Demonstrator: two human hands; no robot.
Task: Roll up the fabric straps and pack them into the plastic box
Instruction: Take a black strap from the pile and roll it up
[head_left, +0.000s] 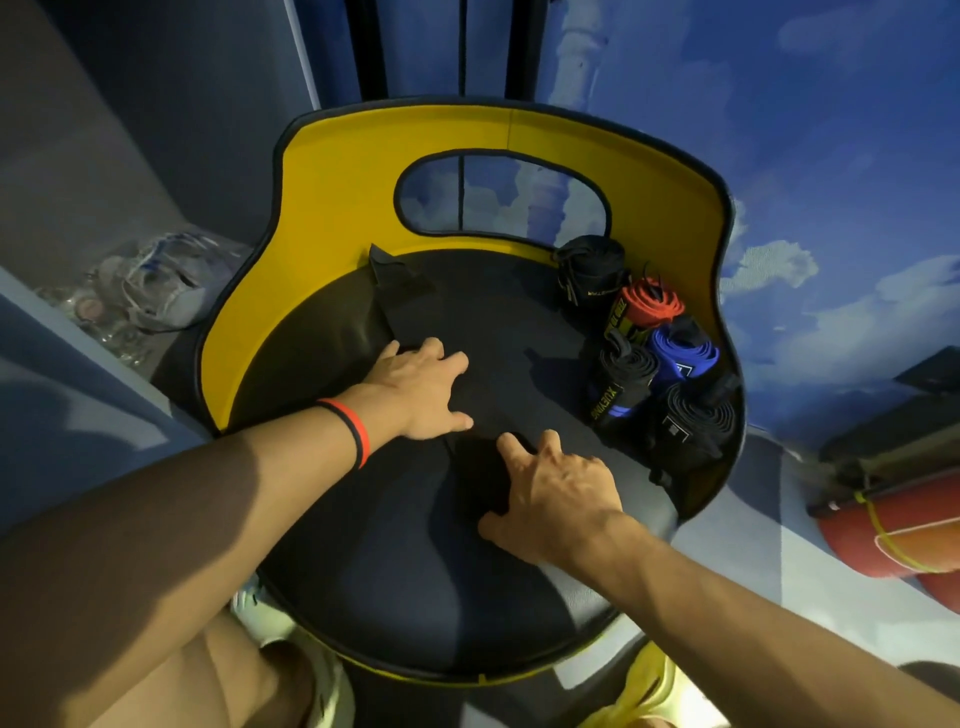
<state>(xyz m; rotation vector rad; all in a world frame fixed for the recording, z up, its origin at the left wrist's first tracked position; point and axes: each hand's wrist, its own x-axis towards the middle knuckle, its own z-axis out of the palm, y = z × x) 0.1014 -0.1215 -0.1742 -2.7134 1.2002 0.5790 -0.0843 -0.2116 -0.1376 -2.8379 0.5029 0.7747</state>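
Your left hand (421, 389) lies flat, fingers spread, pressing the black strap (415, 312), which runs on beyond its fingertips across the chair seat (389, 597). Your right hand (556, 488) bends its fingers onto the strap's near end; whether it pinches is unclear. Rolled straps (649, 353) sit to its right.

Gym-like room: sky-mural wall (779, 130), rolled straps (649, 353) piled on a yellow-backed chair (337, 197).

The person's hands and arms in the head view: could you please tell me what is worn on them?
Both forearms are bare, with no sleeves in view, and neither the left hand nor the right hand wears a glove. A thin wristband, red-orange with a black edge, circles the left wrist. The right wrist carries nothing.
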